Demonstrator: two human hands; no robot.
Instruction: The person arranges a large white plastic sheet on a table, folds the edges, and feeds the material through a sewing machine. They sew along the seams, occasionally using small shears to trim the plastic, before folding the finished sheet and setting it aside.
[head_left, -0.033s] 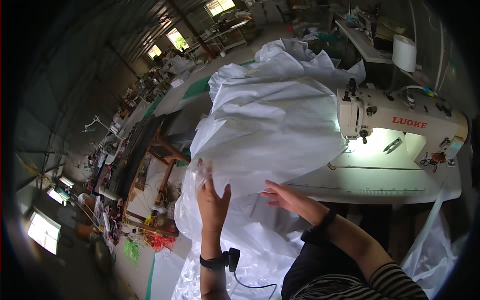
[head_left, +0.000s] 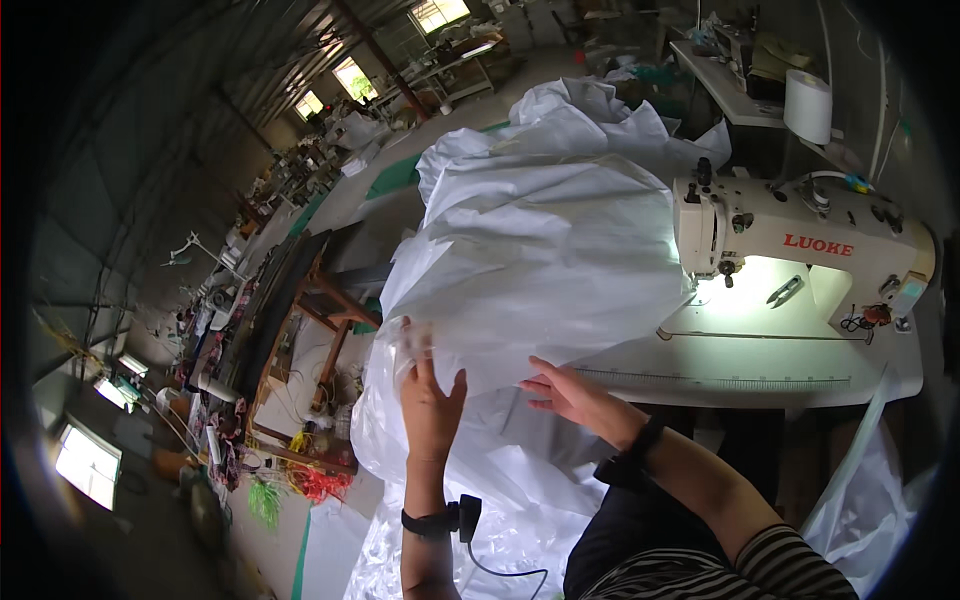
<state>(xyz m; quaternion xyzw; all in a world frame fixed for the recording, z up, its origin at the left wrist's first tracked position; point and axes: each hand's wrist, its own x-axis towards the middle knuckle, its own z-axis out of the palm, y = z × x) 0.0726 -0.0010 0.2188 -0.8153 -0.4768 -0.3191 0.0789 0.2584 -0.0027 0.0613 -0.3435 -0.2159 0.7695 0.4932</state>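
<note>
A big white woven plastic sheet is heaped over the sewing table and hangs down to my lap. My left hand is raised against its hanging fold, with blurred fingertips pinching the fold's edge. My right hand lies flat on the sheet at the table's near edge, its fingertips at the lower edge of the fold. Both wrists wear dark bands, and a small device with a cable sits on the left one. The white sewing machine stands to the right of the heap with its lamp lit.
Small snips lie on the machine bed. A white thread cone stands behind the machine. To the left are a wooden frame, cluttered workbenches and coloured scraps on the floor. More white sheet hangs at the right.
</note>
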